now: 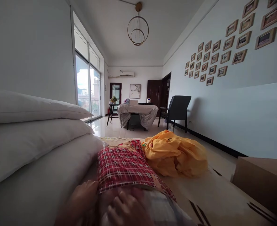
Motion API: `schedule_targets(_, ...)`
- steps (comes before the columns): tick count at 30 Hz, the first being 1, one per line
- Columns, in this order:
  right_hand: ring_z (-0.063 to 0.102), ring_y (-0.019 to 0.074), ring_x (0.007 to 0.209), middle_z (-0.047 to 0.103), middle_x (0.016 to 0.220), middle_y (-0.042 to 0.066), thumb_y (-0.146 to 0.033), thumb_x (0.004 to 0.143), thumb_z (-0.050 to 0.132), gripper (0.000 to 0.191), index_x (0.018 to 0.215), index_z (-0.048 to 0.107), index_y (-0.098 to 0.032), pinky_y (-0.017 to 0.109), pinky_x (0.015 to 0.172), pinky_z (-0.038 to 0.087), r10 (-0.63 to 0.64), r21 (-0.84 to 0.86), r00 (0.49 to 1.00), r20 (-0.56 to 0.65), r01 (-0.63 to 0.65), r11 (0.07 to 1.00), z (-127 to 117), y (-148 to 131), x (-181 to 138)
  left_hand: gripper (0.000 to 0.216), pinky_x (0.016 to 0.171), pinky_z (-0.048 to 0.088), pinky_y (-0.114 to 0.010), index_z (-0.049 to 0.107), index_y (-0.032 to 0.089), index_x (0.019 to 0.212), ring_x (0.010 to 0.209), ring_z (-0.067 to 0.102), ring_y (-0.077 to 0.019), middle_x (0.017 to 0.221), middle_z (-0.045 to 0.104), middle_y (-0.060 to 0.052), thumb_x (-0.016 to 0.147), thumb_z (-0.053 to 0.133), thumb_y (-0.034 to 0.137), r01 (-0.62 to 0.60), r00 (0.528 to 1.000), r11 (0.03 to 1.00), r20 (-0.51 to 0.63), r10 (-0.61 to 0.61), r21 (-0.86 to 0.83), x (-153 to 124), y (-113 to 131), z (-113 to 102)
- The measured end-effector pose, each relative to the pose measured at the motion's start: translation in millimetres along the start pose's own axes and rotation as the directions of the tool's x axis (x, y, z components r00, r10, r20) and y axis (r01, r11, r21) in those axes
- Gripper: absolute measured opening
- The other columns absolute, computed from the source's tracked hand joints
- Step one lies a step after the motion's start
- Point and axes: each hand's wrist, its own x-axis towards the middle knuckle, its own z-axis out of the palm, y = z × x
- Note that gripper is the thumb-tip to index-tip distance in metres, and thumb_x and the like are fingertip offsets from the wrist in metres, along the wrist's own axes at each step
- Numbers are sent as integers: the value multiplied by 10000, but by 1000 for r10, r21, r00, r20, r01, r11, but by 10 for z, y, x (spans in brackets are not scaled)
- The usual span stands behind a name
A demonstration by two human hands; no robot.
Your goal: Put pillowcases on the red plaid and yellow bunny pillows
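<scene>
A red plaid pillowcase (121, 166) with white lines lies in front of me, drawn over the far part of a pillow (157, 204). The pillow's near part, pale with a faint grey check, sticks out of the case's mouth. My left hand (87, 193) is closed at the left corner of the case's edge. Just below the edge, my right hand (126, 207) rests on the pale pillow with its fingers bent into it. Both hands are blurred, and their fingertips are hidden. A crumpled yellow cloth (176, 153) lies beside the case on the right.
Several white pillows (34, 135) are stacked close on my left. A cardboard box (263, 179) stands at the right edge. Farther off are a dark armchair (178, 108), a covered table (138, 109) and a plant (114, 99) on a stand. A ring lamp (138, 29) hangs above.
</scene>
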Motion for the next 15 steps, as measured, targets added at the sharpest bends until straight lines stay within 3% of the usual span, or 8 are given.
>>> schedule_targets(4,530,226,859,604,859,61,-210,896,484,200,1070,577,-175,334,759,415,185,4,958,-221,-189,982,-291,298,-16,284,718,439,-300,635,193,863,826,663,-206,931,714,-64,891,353,178,-87,991,990,-115,75,-109,-18,248,-183)
schedule_targets(7,489,214,781,591,850,61,-125,869,445,271,1107,568,-161,345,768,381,259,29,933,-251,-260,965,-376,333,-35,273,641,412,-256,600,194,835,705,638,-163,882,709,-44,919,341,207,-142,976,972,-188,107,-185,-72,427,-292)
schedule_targets(10,486,229,757,587,832,56,-161,869,466,218,1057,575,-178,352,705,372,258,-1,943,-208,-264,964,-144,240,-58,265,616,401,-231,592,195,806,688,623,-150,855,703,-40,920,353,207,-176,970,966,-199,138,-190,-156,548,-332)
schedule_targets(15,519,200,726,636,819,34,-328,884,543,131,916,581,-207,340,707,417,216,28,976,-17,-215,976,375,98,-4,186,589,397,-227,616,202,843,669,619,-152,871,701,-46,870,432,185,-340,939,936,-88,333,-90,-305,613,-283)
